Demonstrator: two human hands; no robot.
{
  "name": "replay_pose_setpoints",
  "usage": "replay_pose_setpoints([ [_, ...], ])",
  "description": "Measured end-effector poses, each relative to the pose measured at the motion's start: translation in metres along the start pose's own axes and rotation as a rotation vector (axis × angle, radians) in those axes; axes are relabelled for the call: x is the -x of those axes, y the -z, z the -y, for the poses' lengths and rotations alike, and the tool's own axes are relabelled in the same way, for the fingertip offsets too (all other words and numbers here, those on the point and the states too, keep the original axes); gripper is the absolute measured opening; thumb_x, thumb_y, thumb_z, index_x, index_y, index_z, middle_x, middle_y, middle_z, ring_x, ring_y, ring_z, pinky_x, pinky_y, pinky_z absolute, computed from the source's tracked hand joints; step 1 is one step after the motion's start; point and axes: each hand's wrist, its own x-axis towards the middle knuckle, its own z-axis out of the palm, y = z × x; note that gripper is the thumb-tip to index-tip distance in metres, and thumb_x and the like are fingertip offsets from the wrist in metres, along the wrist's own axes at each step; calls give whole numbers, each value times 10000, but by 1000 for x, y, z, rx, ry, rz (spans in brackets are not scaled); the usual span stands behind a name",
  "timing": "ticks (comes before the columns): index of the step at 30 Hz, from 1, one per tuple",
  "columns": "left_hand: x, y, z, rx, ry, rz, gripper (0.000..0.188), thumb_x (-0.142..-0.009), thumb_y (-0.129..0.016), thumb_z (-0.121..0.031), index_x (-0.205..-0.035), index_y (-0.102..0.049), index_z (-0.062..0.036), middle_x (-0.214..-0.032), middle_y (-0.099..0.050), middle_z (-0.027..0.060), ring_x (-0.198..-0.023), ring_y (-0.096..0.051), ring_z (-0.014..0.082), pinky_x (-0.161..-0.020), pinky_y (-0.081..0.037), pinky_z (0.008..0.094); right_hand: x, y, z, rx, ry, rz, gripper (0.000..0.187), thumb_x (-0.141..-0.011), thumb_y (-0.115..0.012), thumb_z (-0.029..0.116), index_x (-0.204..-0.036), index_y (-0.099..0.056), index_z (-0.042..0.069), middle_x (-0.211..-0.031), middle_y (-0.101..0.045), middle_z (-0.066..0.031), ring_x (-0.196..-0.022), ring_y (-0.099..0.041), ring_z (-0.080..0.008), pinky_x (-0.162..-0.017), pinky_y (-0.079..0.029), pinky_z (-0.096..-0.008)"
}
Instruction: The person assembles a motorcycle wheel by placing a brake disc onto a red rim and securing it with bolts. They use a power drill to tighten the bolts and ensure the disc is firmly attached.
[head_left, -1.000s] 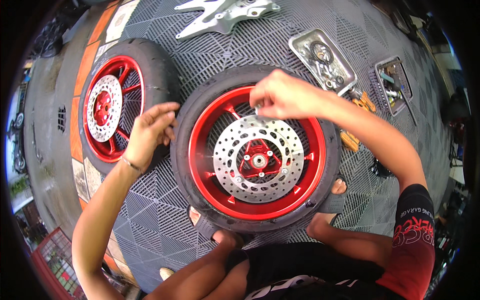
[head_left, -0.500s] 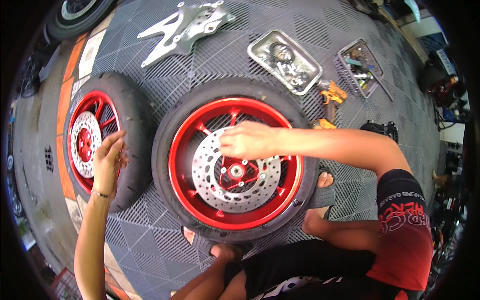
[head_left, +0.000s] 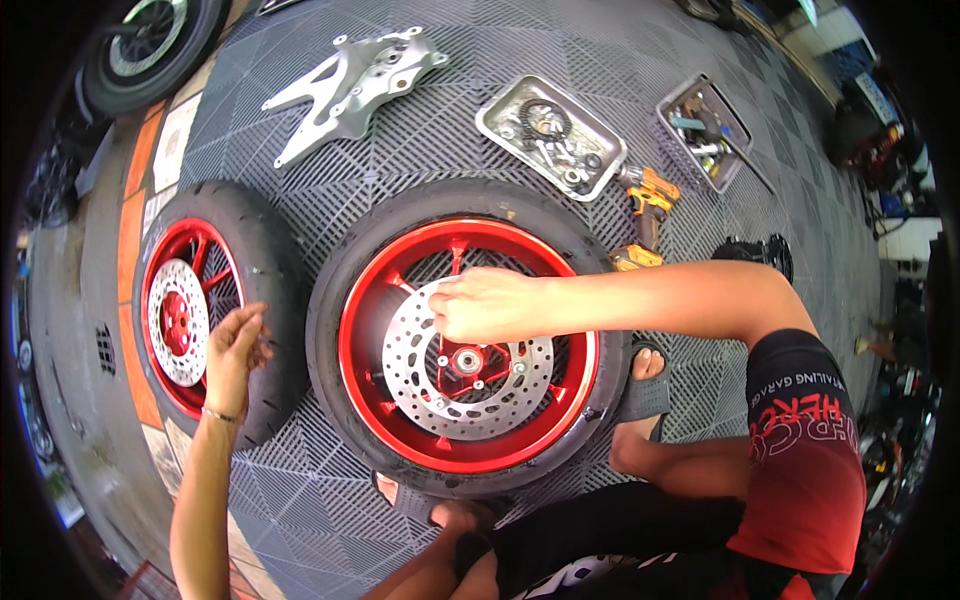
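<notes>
A large motorcycle wheel (head_left: 350, 420) with a red rim and black tyre lies flat in front of me, a drilled brake disc (head_left: 420, 395) at its hub. My right hand (head_left: 490, 303) is over the disc's upper part, fingers bent and pressed together; what they hold, if anything, is hidden under the hand. White-looking bolt heads show around the hub. To the left leans a second red-rimmed wheel (head_left: 270, 260) with its own disc (head_left: 165, 330). In front of its tyre my left hand (head_left: 238, 350) hangs with loosely curled fingers apart, and nothing shows in it.
Beyond the wheel are a metal tray (head_left: 490, 125) of small parts, a yellow cordless drill (head_left: 650, 205), and a grey basket (head_left: 735, 180) of tools. A silver metal bracket (head_left: 360, 95) lies at the far left. My sandalled feet (head_left: 645, 385) flank the flat wheel.
The whole view has shifted slightly, with the wheels appearing lower. My left hand's fingers have curled a little more; my right hand remains over the disc.
</notes>
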Motion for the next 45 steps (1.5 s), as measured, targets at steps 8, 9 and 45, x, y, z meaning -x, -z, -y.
replay_pose_setpoints([
  [8,-1,0,15,-71,21,14,289,-1057,-627,-225,-1259,-697,-32,-883,-687,6,-648,-626,60,-563,-450,199,-17,-8,5,-42,11,17,191,-764,-674,132,-741,-701,-56,-808,-702,-211,-764,-721,-359,-632,-584,-470],
  [9,-4,-2,15,-80,23,16,289,-1056,-629,-230,-1257,-700,-34,-883,-689,7,-647,-627,60,-562,-452,200,-16,-6,5,44,58,29,192,-739,-686,136,-741,-706,-55,-764,-695,-203,-761,-721,-352,-631,-582,-471],
  [45,13,-170,-22,-701,-659,479,254,-880,-803,-75,-1084,-693,28,-910,-660,188,-728,-692,317,-677,-567,410,100,139,-49,246,-333,228,534,-1037,-524,474,-750,-754,87,-721,-731,-133,-728,-744,-350,-652,-581,-492],
])
